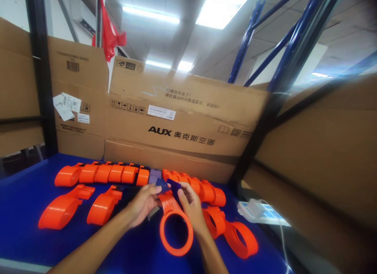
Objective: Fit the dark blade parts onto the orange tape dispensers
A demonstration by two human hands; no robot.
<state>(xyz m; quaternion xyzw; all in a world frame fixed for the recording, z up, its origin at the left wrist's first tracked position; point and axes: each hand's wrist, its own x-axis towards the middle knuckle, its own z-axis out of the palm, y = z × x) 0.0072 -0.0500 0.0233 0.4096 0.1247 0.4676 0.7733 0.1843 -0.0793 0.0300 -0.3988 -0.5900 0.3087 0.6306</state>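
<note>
Head view: in front of the carton [188, 120], the left hand [144, 202] pinches a blue piece [161, 184], the right hand [191, 201] a darker piece [173, 186], nearly together, above an orange ring [171, 205]. I judge handling these pieces the present step; next likely calls for steadiness.

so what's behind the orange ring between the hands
Blue tabletop shows through the orange ring. Whatever the ring itself, the left hand and the right hand cover can't be seen.
</note>
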